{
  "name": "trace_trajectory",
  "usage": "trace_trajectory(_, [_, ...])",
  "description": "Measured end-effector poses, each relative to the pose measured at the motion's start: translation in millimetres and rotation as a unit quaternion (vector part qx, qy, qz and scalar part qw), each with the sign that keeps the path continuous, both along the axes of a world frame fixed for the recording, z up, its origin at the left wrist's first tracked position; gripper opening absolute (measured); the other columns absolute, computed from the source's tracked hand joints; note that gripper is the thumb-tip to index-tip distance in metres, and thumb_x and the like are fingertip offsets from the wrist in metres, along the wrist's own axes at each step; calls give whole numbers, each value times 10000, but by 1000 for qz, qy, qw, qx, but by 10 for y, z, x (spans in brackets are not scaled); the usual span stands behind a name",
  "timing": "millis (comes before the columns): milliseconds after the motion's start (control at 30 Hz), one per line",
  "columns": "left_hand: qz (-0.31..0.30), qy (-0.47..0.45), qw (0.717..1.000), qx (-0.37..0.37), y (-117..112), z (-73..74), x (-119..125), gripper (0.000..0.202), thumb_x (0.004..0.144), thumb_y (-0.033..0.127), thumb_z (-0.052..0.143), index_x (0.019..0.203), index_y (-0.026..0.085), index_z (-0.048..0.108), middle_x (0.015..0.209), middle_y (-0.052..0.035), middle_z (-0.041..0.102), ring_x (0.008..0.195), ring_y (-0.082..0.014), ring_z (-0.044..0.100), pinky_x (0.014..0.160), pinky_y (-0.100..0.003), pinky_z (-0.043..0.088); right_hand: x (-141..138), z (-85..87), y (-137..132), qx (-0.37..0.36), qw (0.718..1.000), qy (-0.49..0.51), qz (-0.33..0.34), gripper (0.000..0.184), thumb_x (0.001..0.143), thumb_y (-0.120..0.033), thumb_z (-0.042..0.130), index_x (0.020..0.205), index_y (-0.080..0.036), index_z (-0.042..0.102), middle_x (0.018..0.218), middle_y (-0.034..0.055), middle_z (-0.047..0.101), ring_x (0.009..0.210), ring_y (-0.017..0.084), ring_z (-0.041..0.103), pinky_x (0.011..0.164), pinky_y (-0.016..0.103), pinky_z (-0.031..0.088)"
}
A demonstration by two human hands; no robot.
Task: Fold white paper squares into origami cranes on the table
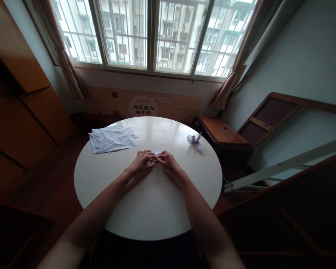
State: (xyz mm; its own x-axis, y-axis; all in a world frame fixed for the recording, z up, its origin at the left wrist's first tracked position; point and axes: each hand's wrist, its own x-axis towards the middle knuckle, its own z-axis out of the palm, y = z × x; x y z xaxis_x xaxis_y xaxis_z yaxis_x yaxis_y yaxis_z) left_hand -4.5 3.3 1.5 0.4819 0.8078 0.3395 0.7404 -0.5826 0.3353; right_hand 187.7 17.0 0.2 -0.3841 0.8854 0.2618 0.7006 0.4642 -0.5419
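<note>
Both hands meet over the middle of the round white table (145, 201). Between them is a small piece of folded paper (156, 152), pale and mostly covered by my fingers. My left hand (143, 161) has its fingers closed on the paper's left side. The fingers of my right hand (167, 160) pinch its right side. How the paper is folded cannot be made out. A folded paper crane (195, 139) with raised wings stands to the right, farther back on the table.
Creased paper sheets (113, 139) lie in a loose stack at the table's back left. Beyond the right edge stands a low wooden bench (221, 130). A long cardboard panel (168, 104) leans under the barred window (173, 37). Wooden cabinets (25, 112) line the left.
</note>
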Motion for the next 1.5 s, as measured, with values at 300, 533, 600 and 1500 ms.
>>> trace_trajectory(300, [-76, -39, 995, -53, 43, 7, -17, 337, 887, 262, 490, 1185, 265, 647, 1278, -27, 622, 1217, -212, 534, 1098, -384, 345, 11, -29, 29, -19, 999, 26, 18, 205, 832, -236, 618, 990, -274, 742, 1167, 20, 672, 1002, 180, 646, 955, 320, 464])
trace_trajectory(533, [-64, -47, 996, -44, 87, -77, -23, 376, 869, 263, 525, 1230, 247, 628, 1291, -59, 598, 1170, -220, 569, 1041, -357, 427, -4, 9, 11, -26, 999, 19, 18, 206, 837, -234, 625, 1000, -297, 736, 1173, 7, 671, 1026, 172, 640, 971, 311, 455])
trace_trajectory(600, [-63, -42, 996, -41, 82, -74, -18, 379, 869, 263, 525, 1234, 245, 626, 1287, -66, 597, 1163, -222, 574, 1040, -361, 428, -5, 6, 13, -26, 999, 20, 21, 206, 840, -243, 627, 1010, -288, 734, 1172, 14, 671, 1020, 170, 641, 967, 306, 455])
trace_trajectory(1500, [-53, -26, 998, -26, 52, -59, -21, 311, 872, 289, 516, 1135, 214, 664, 1252, -72, 613, 1161, -230, 569, 1036, -351, 433, 48, -15, 57, -14, 1000, -6, -6, 197, 864, -257, 570, 928, -250, 755, 1128, 34, 691, 1023, 193, 635, 952, 308, 452])
